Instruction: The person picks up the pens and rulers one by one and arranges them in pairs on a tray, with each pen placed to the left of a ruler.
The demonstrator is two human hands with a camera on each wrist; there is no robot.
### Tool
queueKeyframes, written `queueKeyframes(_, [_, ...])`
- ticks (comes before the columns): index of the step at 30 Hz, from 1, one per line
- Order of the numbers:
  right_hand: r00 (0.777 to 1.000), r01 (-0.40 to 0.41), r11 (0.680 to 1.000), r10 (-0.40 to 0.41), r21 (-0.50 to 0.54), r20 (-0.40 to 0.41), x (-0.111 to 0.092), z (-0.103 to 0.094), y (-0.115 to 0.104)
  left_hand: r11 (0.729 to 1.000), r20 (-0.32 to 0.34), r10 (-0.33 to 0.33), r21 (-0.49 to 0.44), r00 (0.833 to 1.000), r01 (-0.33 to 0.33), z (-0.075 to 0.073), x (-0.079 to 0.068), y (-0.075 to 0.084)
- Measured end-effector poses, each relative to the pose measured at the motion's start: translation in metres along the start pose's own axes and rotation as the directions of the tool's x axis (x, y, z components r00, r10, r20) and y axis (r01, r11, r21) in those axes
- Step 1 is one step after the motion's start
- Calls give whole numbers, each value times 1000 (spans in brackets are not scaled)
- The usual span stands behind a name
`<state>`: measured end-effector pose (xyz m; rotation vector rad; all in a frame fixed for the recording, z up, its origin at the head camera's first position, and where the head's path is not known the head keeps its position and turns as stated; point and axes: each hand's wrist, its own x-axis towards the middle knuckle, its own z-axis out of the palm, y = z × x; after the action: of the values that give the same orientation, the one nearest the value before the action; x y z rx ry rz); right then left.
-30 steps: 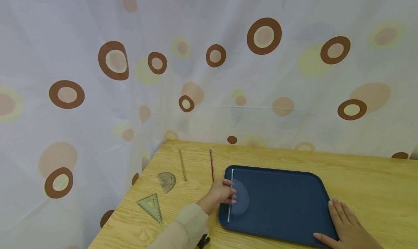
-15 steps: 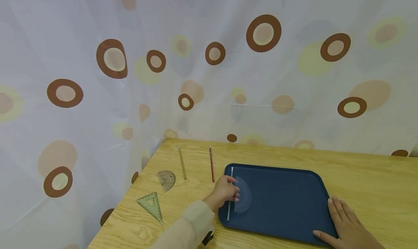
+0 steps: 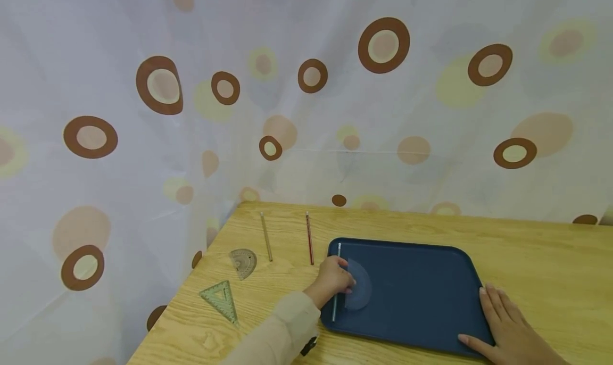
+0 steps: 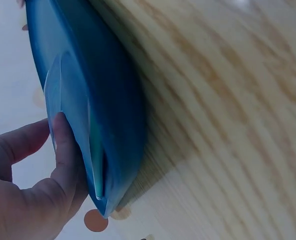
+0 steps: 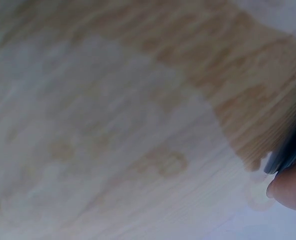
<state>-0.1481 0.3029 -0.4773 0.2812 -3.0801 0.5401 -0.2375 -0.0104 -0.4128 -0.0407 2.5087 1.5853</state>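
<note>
A dark blue tray [image 3: 412, 301] lies on the wooden table. At its left end are a pale teal pencil [image 3: 334, 307] and, just right of it, a clear protractor [image 3: 360, 293]. My left hand [image 3: 332, 277] reaches over the tray's left rim and the pencil, its fingertips touching the protractor's straight edge. In the left wrist view, the fingers [image 4: 63, 142] extend over the clear plastic, with the pencil lying alongside. My right hand [image 3: 514, 328] rests on the tray's right rim, fingers extended, thumb over the near corner; the right wrist view catches one fingertip [image 5: 290, 189] at the dark edge.
Left of the tray lie a red pencil [image 3: 309, 238], a tan pencil [image 3: 266, 236], a small protractor [image 3: 244, 264] and a green set square [image 3: 222, 301]. A black object [image 3: 308, 346] shows beside the left sleeve. A spotted curtain [image 3: 297, 109] hangs behind the table.
The clear protractor has slid a little right, away from the teal pencil, and my left hand has moved right with it. My right hand stays on the tray's rim.
</note>
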Motion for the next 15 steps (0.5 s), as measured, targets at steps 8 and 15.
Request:
queueKeyframes(8, [1000, -10, 1000, 10, 7, -8, 1, 0, -2, 992, -25, 24, 128, 999, -21, 0, -1, 3])
queueKeyframes(15, [1000, -12, 1000, 12, 13, -11, 1, 0, -2, 940, -42, 102, 330, 994, -82, 1, -3, 5])
